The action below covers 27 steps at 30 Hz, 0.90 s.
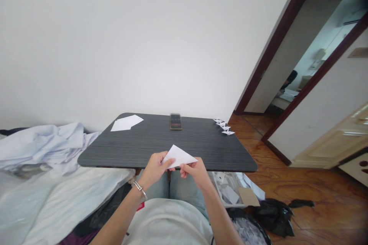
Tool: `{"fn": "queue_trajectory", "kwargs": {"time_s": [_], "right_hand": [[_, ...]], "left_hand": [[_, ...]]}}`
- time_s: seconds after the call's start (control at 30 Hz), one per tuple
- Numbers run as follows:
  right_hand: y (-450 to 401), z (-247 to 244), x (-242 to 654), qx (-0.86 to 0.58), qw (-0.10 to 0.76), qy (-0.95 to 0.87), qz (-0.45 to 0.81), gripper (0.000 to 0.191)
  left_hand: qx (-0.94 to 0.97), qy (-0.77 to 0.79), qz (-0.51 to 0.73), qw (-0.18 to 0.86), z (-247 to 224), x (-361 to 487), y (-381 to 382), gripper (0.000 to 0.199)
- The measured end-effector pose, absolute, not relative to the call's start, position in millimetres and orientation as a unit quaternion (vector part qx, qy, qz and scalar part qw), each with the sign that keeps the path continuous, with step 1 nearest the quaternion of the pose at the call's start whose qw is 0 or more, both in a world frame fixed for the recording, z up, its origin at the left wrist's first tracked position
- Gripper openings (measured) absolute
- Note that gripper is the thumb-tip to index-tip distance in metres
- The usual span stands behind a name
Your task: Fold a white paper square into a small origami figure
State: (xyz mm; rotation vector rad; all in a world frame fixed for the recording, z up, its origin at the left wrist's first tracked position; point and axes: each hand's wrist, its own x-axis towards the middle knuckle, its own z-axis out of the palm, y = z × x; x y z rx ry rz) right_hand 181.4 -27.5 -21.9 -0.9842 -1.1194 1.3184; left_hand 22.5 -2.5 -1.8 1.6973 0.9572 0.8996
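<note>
Between my hands, just above the near edge of the dark table [135, 141], is a white sheet of paper folded into a triangle [180, 156]. My left hand [158, 165] pinches its left corner, thumb on top. At the lower right edge, the fingers of my right hand [193, 168] are closed on the paper. Several small folded paper figures [224, 127], looking like cranes, stand in a row at the table's right edge. Loose white paper sheets [125, 123] lie at the far left.
A phone [175, 121] stands at the table's back edge, against the white wall [161, 38]. White cloth [43, 145] is heaped at the left. Below right are a white bin of papers [227, 191], a black basket [250, 229] and a black bag [273, 214] on the wooden floor.
</note>
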Motion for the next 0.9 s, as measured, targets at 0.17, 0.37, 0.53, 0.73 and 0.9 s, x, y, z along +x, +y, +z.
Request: {"fn": "queue_trajectory", "kwargs": {"time_s": [0.17,0.37,0.53,0.73,0.9], "right_hand": [[-25.7,-22.4,189.0,-0.412,0.551,-0.471,0.552,0.012],[-22.0,-24.8,197.3,-0.418,0.549,-0.483,0.539,0.012],[-20.6,-25.8,204.7,-0.420,0.550,-0.483,0.536,0.015],[-17.7,-27.6,213.6,-0.425,0.556,-0.492,0.517,0.016],[-17.5,-26.2,217.4,-0.426,0.563,-0.486,0.515,0.015]], "left_hand": [[0.701,0.389,0.365,0.472,-2.2,21.1,-2.1,0.030],[0.703,0.395,0.366,0.465,-0.5,19.6,-2.8,0.032],[0.704,0.406,0.361,0.456,0.0,18.7,-2.5,0.034],[0.699,0.411,0.358,0.463,-2.6,16.5,-0.7,0.034],[0.701,0.414,0.362,0.455,-3.9,14.5,0.4,0.032]]}}
